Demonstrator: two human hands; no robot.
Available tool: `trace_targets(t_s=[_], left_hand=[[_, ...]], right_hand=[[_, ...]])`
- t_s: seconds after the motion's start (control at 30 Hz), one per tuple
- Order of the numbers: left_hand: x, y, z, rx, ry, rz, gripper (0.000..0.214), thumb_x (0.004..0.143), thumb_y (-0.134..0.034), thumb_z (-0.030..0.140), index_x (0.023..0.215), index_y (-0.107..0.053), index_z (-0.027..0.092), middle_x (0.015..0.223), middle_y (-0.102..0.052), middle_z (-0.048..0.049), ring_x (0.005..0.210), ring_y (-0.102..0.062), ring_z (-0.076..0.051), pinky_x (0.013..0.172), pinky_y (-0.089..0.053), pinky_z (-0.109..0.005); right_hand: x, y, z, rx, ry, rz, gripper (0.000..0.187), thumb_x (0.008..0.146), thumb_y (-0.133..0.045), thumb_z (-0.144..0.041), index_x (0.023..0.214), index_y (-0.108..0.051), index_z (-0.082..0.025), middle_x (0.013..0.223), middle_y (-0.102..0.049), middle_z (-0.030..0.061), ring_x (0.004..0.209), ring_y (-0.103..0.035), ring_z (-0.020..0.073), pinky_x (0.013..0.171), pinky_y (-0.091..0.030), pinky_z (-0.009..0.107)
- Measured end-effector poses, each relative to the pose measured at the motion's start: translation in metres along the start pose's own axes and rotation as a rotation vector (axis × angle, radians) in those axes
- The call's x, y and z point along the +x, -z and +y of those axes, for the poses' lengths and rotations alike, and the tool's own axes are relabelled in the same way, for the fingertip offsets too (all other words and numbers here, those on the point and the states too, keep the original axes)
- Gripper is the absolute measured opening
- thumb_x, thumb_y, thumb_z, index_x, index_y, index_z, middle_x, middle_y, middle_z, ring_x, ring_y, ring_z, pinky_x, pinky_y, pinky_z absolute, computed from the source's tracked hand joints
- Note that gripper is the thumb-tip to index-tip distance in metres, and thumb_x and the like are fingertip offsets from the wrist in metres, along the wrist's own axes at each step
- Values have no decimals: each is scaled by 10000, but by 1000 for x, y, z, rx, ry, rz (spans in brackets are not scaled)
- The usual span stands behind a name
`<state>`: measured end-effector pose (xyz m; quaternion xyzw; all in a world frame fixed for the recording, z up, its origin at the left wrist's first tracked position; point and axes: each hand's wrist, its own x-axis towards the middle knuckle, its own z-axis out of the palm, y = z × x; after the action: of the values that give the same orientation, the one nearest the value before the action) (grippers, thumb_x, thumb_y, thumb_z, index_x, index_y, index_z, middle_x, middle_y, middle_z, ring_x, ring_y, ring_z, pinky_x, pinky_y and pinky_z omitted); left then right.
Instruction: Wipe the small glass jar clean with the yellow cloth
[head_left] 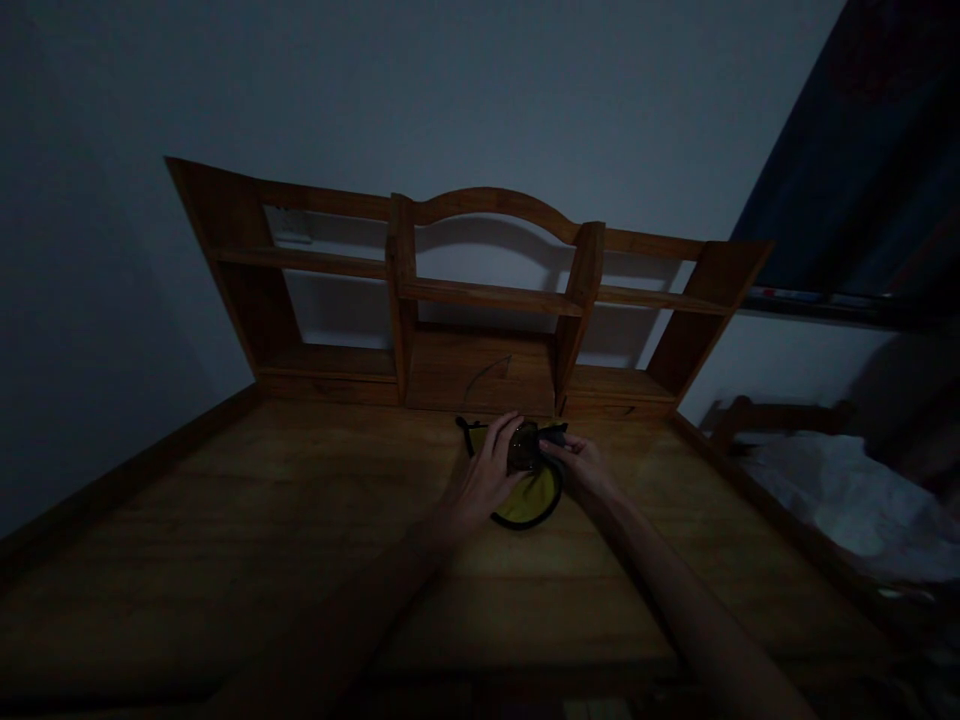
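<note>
Over the desk's far middle, my left hand point(491, 465) is closed around a small, dark, shiny, rounded object point(525, 447) that looks like brown glass; the dim light hides its exact kind. My right hand point(589, 465) pinches a dark piece point(553, 435) against the right side of that object, and I cannot tell whether the two are joined. Beneath both hands lies a yellow cloth-like piece with a black border point(529, 503), its rounded edge toward me. Its far left corner sticks out past my left fingers.
A wooden desk point(300, 530) spreads under my arms, with raised side rails. At its back stands a wooden shelf unit point(491, 298) against a pale wall. To the right are a chair back point(787, 415), a white crumpled bag or cloth point(855, 495) and a dark curtain point(862, 180).
</note>
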<state>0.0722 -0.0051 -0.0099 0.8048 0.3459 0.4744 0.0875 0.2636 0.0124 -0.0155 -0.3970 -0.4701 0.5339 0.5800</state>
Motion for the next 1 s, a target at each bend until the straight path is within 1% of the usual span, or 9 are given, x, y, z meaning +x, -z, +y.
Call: trace_targets(t_s=[0.17,0.33,0.47,0.57,0.7,0.9,1.0], left_hand=[[2,-4,-3,-46,44,85,816,758,-725,234,1416,-245,276,1419,-357,-100,1315,-429,-258,1070,-430,-433],[3,-6,-4,-55,26,113,821,727,-756,235,1391,-275,251,1386,-380,-103,1310,-424,-250,1087,-412,-426],[3,-5,-4,-60,9,96,788,745,-738,240,1388,-283,257,1385,-383,-103,1308,-429,-259,1074,-425,-440],[3,-3,-3,-43,18,92,788,749,-732,248,1394,-280,261,1387,-388,-103,1302,-439,-266,1055,-445,-442],[2,-2,-2,-32,36,76,805,742,-739,256,1402,-278,267,1402,-384,-104,1275,-474,-264,1028,-474,-435],[3,-3,-3,-24,53,78,808,737,-739,248,1404,-284,260,1403,-387,-109,1259,-493,-269,1005,-496,-439],[2,1,0,1,21,47,795,761,-716,233,1417,-269,262,1416,-383,-101,1272,-482,-248,1008,-500,-411]], right_hand=[[-1,-3,-2,49,-12,9,317,560,-881,-329,816,-759,-187,849,-741,38,698,-646,159,708,-490,284],[-4,-3,-4,63,-39,18,324,551,-886,-315,819,-759,-183,857,-742,46,702,-654,168,699,-496,290],[-4,-3,-6,48,-35,17,315,542,-891,-311,798,-759,-183,839,-743,45,689,-654,164,692,-496,284],[-4,-3,-5,39,-28,22,325,545,-890,-303,820,-762,-188,865,-744,46,717,-660,167,718,-500,284],[-2,-2,-3,36,-26,36,334,549,-888,-296,835,-757,-185,837,-741,41,706,-656,168,722,-501,290],[0,0,-1,22,-9,2,362,573,-879,-293,890,-733,-194,899,-732,36,758,-658,175,753,-496,293],[-2,-4,-3,34,-15,-16,343,608,-863,-292,907,-727,-196,893,-724,29,750,-647,164,746,-491,279]])
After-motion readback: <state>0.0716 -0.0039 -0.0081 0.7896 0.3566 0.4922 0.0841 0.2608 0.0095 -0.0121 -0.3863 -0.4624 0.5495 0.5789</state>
